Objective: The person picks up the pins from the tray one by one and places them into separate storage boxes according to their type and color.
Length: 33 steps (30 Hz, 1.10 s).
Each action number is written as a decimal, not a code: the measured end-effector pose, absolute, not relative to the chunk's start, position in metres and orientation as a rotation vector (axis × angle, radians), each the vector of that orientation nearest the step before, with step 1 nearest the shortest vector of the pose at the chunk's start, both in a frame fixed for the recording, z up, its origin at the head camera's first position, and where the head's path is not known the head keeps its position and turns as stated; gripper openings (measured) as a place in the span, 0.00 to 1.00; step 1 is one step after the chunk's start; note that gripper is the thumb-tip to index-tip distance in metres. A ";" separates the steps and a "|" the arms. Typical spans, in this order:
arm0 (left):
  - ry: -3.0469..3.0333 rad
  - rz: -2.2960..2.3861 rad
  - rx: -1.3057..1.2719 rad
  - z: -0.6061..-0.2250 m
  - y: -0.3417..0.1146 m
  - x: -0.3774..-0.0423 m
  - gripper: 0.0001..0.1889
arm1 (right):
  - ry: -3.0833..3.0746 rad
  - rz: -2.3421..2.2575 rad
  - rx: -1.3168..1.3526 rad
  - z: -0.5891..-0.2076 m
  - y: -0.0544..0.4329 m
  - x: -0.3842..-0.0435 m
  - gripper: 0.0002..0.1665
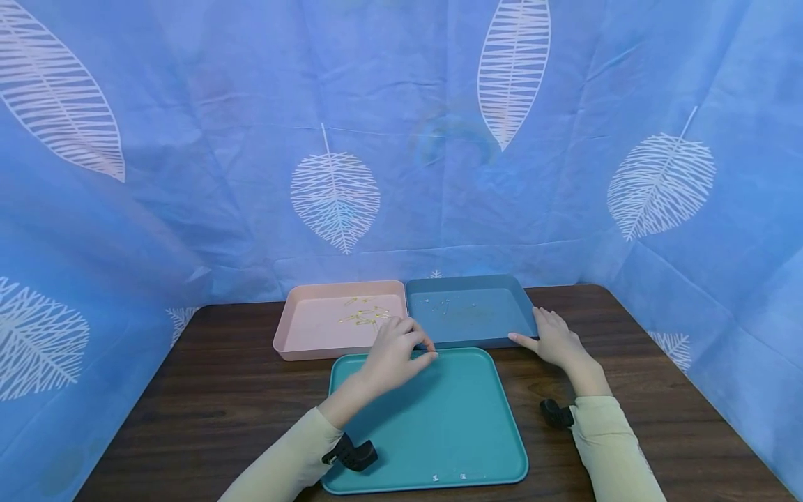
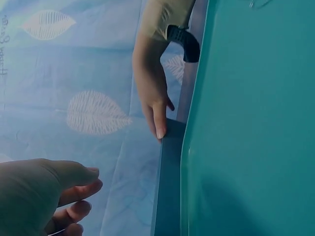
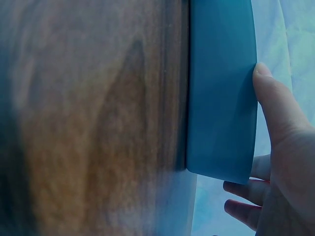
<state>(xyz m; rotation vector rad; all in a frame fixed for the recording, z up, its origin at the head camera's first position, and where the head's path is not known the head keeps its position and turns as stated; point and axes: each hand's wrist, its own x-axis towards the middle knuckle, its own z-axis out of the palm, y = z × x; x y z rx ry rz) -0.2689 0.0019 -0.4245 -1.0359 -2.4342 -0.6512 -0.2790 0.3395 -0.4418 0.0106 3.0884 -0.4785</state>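
My left hand (image 1: 396,353) hovers over the back of the teal tray (image 1: 452,425), bent fingers loose and thumb tip close to the index fingertip. Nothing shows between them in the left wrist view, where the same hand (image 2: 47,196) appears at lower left. At the front right corner of the blue tray (image 1: 461,340), my right hand (image 1: 558,339) rests with its fingers along the side. Its thumb (image 3: 263,71) touches the front rim in the right wrist view. Several thin gold-coloured pins (image 1: 364,318) lie in the pink tray (image 1: 314,335).
Small silver bits (image 1: 442,305) lie in the blue tray. Two small shiny pieces (image 1: 436,478) sit at the teal tray's front edge. The trays stand on a dark wooden table (image 1: 207,390), with a blue leaf-patterned cloth (image 1: 401,139) hanging behind and at both sides.
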 end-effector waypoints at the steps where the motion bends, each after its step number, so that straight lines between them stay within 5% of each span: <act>1: -2.435 -0.650 -1.047 -0.424 0.001 -0.266 0.04 | 3.088 -0.479 0.010 -0.442 0.339 -0.279 0.62; 33: -2.594 -0.401 -1.624 -0.453 -0.012 -0.192 0.12 | 3.083 -0.489 0.003 -0.441 0.339 -0.279 0.61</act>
